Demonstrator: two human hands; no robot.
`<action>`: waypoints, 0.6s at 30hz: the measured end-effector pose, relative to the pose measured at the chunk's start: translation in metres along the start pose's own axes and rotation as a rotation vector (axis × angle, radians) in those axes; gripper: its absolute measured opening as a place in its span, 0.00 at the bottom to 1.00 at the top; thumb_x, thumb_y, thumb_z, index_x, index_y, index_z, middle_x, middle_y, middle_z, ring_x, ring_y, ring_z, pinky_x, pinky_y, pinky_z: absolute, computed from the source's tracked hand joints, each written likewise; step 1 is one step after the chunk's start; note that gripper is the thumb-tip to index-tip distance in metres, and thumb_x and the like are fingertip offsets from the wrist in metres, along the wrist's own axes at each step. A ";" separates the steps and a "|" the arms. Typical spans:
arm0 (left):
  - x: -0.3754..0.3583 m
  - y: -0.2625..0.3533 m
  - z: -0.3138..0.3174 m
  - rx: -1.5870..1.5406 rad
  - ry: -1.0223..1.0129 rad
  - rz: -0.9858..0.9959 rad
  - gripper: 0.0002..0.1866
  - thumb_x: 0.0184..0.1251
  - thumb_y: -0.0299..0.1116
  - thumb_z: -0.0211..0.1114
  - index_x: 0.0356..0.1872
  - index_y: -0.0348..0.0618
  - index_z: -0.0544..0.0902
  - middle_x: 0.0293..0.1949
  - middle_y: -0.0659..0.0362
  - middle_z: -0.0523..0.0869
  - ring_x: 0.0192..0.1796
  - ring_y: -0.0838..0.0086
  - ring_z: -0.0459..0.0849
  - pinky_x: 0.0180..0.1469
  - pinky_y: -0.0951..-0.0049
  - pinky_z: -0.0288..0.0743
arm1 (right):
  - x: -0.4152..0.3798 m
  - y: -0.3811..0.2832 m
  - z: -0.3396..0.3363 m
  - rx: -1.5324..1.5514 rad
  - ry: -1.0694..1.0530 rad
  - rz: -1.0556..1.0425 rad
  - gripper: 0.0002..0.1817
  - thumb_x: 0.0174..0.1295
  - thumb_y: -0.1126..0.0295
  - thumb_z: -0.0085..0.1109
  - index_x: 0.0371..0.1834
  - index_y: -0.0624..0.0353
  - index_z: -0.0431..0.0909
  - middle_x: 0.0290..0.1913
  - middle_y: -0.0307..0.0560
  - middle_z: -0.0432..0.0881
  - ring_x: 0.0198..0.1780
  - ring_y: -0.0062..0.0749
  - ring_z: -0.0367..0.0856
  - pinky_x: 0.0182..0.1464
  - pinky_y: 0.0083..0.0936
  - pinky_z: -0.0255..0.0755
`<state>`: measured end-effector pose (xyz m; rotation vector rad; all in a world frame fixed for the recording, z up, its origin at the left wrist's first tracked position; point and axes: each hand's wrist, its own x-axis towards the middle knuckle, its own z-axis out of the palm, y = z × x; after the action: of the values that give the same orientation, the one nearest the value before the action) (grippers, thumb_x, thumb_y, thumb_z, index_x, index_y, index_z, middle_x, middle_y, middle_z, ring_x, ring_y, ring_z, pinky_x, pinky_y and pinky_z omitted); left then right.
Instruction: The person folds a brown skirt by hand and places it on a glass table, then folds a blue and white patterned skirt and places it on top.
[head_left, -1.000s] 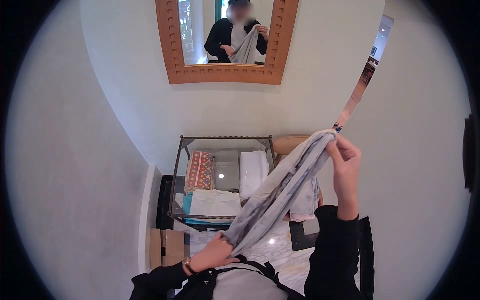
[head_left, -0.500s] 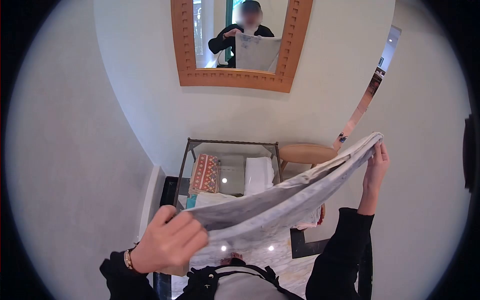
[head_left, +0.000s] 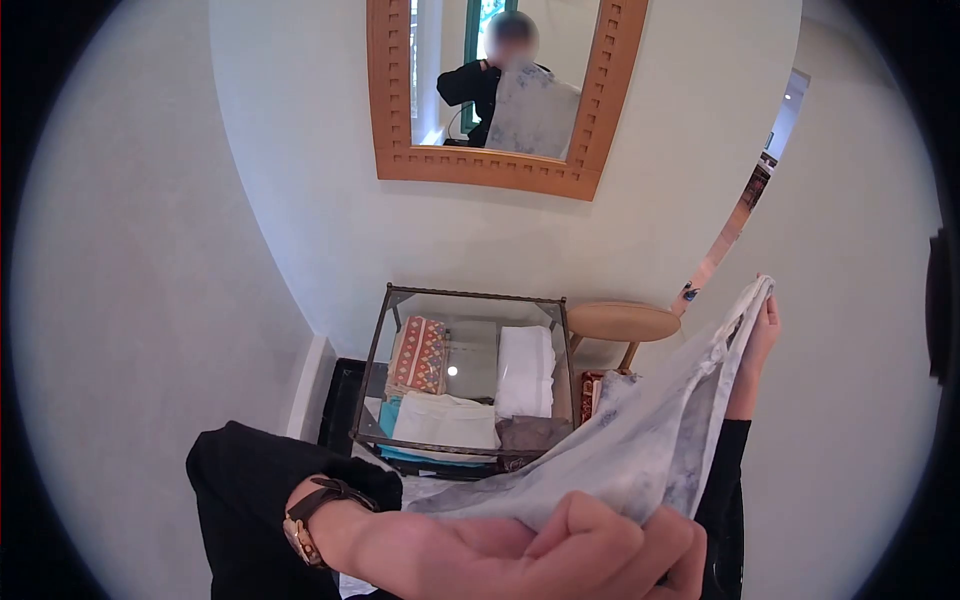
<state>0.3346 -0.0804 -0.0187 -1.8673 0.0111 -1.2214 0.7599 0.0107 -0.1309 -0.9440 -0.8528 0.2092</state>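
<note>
While the right hand (head_left: 764, 332) is holding up one corner of a thin grey-white cloth with blue-grey blotches (head_left: 600, 465), the left hand (head_left: 525, 560) is gripping the near part of the same cloth with bent fingers, although its fingertips are staying out of view. The grip of the right hand is narrow, and the thumb and fingers are pinching the fabric. So the cloth is hanging in the air between both hands, and it is passing before the front right corner of a rectangular glass-topped table with dark metal frame (head_left: 478, 293). Near the left edge of this table, a folded orange-red textile with diamond pattern (head_left: 417, 355) is lying. Toward the right edge, a thick folded white textile (head_left: 525, 370) is lying, and a smaller grey-brown folded textile (head_left: 533, 433) is resting close to the front right corner. Along the front edge, a folded cream-white textile (head_left: 443, 425) is covering most of a turquoise textile (head_left: 387, 420). I cannot tell if these are resting on the glass or under it. Just beside the right edge, a wooden stool with tan rounded seat (head_left: 624, 322) is standing
</note>
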 end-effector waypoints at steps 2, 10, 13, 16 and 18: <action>0.001 0.002 0.001 0.068 0.071 0.003 0.03 0.56 0.33 0.60 0.27 0.48 0.75 0.21 0.65 0.68 0.21 0.79 0.61 0.23 0.80 0.54 | -0.002 -0.005 0.002 -0.025 0.019 -0.012 0.17 0.71 0.66 0.51 0.59 0.64 0.75 0.49 0.38 0.81 0.44 0.16 0.77 0.46 0.16 0.73; 0.002 0.004 -0.027 0.061 -0.068 -0.015 0.03 0.56 0.34 0.59 0.30 0.49 0.77 0.19 0.64 0.68 0.21 0.77 0.65 0.24 0.78 0.59 | -0.005 -0.007 0.008 -0.062 0.021 -0.060 0.17 0.72 0.67 0.50 0.58 0.63 0.76 0.48 0.38 0.81 0.44 0.16 0.78 0.45 0.15 0.73; -0.010 -0.021 -0.033 0.024 -0.303 0.059 0.06 0.43 0.31 0.59 0.26 0.51 0.75 0.19 0.66 0.65 0.23 0.77 0.66 0.25 0.76 0.57 | -0.002 -0.004 0.003 -0.048 0.036 -0.047 0.17 0.72 0.66 0.50 0.58 0.65 0.76 0.49 0.40 0.81 0.47 0.19 0.77 0.51 0.18 0.71; -0.027 -0.045 -0.029 -0.063 -0.506 -0.090 0.09 0.38 0.29 0.64 0.22 0.48 0.73 0.18 0.67 0.66 0.25 0.75 0.68 0.28 0.74 0.59 | 0.000 -0.006 -0.002 -0.092 0.089 -0.068 0.18 0.72 0.65 0.50 0.57 0.66 0.76 0.50 0.40 0.81 0.50 0.21 0.76 0.56 0.21 0.68; -0.035 -0.069 -0.035 -0.289 -0.676 -0.274 0.11 0.39 0.29 0.70 0.22 0.46 0.74 0.19 0.66 0.70 0.26 0.73 0.71 0.30 0.72 0.62 | 0.002 -0.012 -0.008 -0.162 0.065 -0.092 0.19 0.72 0.64 0.51 0.57 0.67 0.76 0.51 0.41 0.81 0.52 0.22 0.76 0.58 0.22 0.66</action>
<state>0.2611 -0.0459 0.0066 -2.5203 -0.4708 -0.7263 0.7645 -0.0002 -0.1227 -1.0548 -0.8607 0.0303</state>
